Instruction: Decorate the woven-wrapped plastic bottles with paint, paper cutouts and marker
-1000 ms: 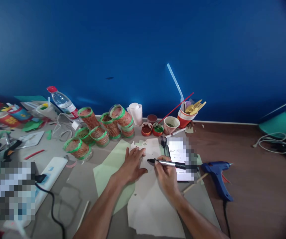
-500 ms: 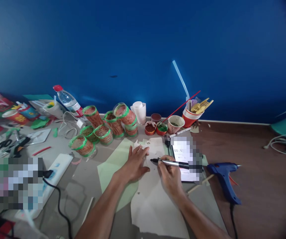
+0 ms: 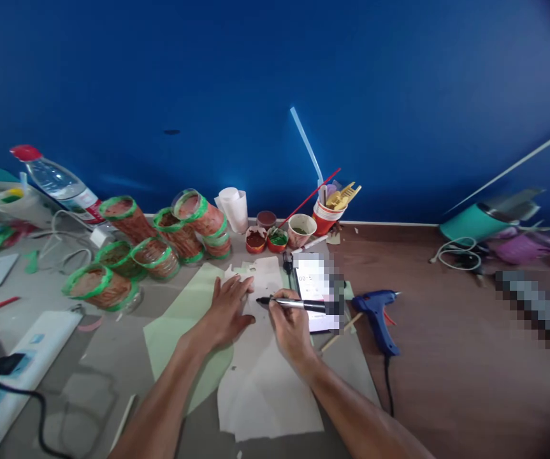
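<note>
A white sheet of paper with uneven edges lies on the table, partly over a light green sheet. My left hand rests flat on the papers with its fingers spread. In my right hand is a black and silver marker, gripped between thumb and fingers. The dark tip points left, over or on the white paper; whether it touches cannot be made out. Just right of my right hand lies a phone with a lit screen.
Green-rimmed brown containers and a tilted bottle stand back left. Paint cups and a cup of tools line the wall. A blue glue gun lies right, a power strip left.
The view has turned right, so everything on the table sits further left and more objects show at the right. Both hands keep nearly the same pose on the paper.
</note>
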{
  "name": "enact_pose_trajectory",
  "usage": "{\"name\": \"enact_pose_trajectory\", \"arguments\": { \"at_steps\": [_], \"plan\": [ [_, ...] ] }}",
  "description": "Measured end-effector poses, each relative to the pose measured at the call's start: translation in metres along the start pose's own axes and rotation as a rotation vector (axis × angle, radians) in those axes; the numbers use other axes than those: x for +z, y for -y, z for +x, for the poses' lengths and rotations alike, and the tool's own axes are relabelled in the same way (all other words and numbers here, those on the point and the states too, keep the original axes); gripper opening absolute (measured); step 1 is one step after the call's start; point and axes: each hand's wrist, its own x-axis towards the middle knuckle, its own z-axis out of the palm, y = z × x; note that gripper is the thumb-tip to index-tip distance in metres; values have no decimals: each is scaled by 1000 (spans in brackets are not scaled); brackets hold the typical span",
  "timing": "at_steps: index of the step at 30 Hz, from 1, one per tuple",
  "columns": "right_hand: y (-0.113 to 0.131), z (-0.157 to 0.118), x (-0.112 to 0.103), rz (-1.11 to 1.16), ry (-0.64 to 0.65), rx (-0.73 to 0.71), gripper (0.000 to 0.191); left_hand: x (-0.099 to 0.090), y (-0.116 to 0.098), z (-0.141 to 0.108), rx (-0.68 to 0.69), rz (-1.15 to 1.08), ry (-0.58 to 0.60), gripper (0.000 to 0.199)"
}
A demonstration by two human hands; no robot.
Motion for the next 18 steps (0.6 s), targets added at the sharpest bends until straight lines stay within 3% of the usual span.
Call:
{"name": "enact_pose_trajectory", "arguments": {
  "at_steps": [18],
  "plan": [
    [-3,-1,0,-21,20,-12,10,3,4,-2,29,-8,-13,77]
  ]
}}
